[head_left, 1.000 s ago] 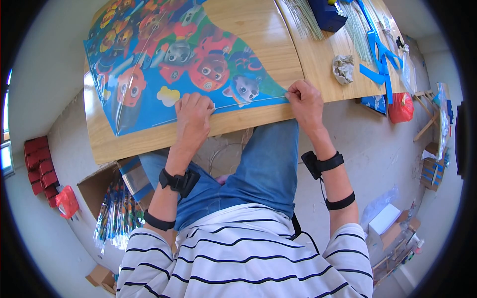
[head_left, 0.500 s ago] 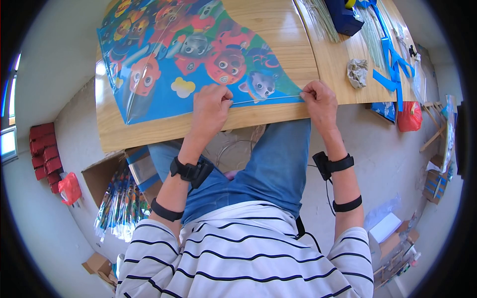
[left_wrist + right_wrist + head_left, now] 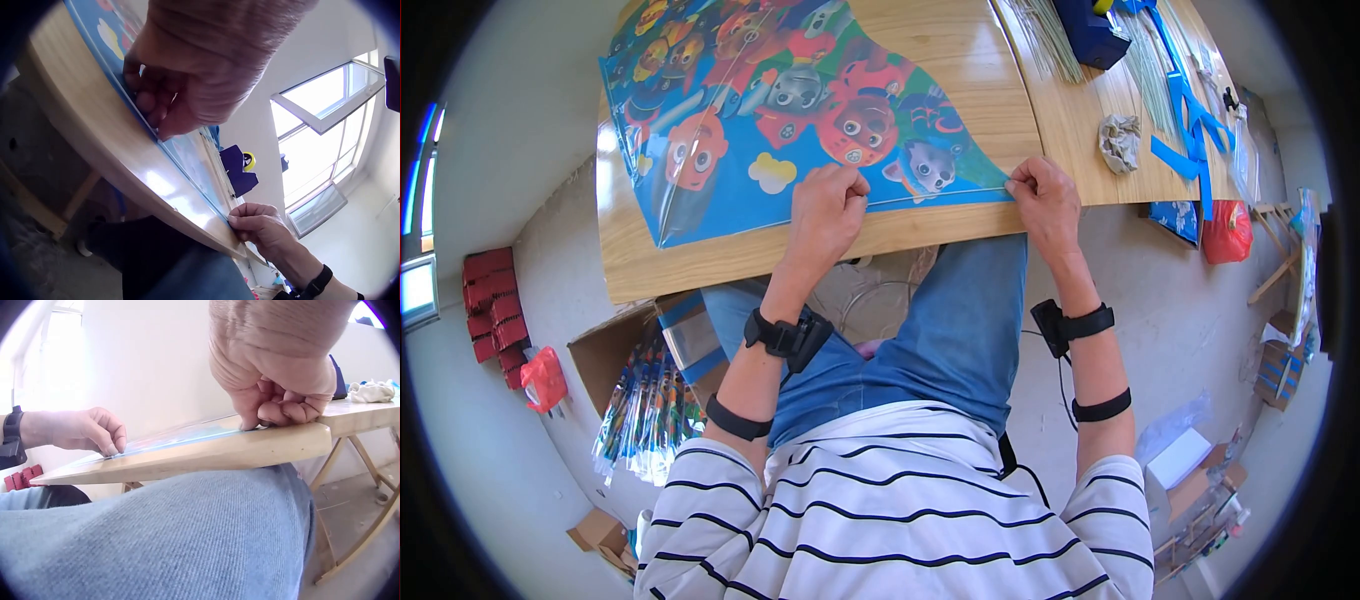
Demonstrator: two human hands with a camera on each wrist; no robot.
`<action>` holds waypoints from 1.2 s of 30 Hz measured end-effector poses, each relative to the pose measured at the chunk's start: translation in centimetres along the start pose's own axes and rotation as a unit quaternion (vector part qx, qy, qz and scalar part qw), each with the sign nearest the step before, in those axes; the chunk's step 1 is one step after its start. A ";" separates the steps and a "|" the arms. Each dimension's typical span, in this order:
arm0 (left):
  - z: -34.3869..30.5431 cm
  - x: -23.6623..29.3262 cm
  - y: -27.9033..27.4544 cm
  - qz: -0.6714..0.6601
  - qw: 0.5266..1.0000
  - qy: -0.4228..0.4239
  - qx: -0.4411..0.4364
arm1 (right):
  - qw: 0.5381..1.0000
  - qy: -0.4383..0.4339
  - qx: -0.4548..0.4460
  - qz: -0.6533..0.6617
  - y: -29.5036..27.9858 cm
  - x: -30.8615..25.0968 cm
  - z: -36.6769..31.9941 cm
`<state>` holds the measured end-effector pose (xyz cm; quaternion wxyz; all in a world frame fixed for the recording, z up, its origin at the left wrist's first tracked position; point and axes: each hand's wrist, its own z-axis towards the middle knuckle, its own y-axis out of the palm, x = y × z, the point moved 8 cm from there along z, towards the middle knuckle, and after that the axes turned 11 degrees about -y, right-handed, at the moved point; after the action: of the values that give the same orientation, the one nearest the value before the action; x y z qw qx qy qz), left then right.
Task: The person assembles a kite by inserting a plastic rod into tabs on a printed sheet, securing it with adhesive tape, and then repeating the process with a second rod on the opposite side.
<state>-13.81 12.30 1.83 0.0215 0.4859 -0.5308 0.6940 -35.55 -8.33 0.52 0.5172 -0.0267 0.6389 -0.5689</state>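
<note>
A blue plastic film sheet (image 3: 740,225) printed with cartoon puppies lies on the wooden table (image 3: 960,225). Along its near edge runs a thin pale rod (image 3: 940,199). My left hand (image 3: 828,215) pinches the rod about midway along that edge, thumb and fingertips low at the film. At the sheet's pointed right corner, my right hand (image 3: 1048,205) pinches the rod's end. In the right wrist view, the right fingertips (image 3: 250,424) press close to the tabletop by the table's edge, with the other fingers curled.
A crumpled grey-white cloth (image 3: 1119,146), blue ribbon (image 3: 1190,130), a dark blue tape dispenser (image 3: 1098,40) and a bundle of thin sticks (image 3: 1045,40) lie at the right. Below the table's left end stands an open carton (image 3: 605,350) beside wrapped printed packets (image 3: 650,410).
My left hand has shifted right along the near edge, its fingers lifting and re-gripping the rod. The right hand stays at the corner. The whole view has swung slightly.
</note>
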 end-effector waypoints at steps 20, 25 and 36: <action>-0.2 0.0 -0.1 -0.014 1.000 0.004 0.000 | 1.000 0.018 -0.010 -0.014 0.3 -0.1 0.1; -0.1 0.7 0.2 0.037 0.999 0.017 0.036 | 0.999 0.018 -0.017 -0.021 0.3 0.1 0.1; 0.0 -1.4 -0.2 -0.069 0.997 -0.030 -0.026 | 1.000 0.019 -0.014 -0.020 0.2 -0.3 0.1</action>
<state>-12.92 13.09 1.02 0.0662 0.5413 -0.5143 0.6619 -35.26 -8.10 0.61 0.4930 -0.0363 0.6559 -0.5704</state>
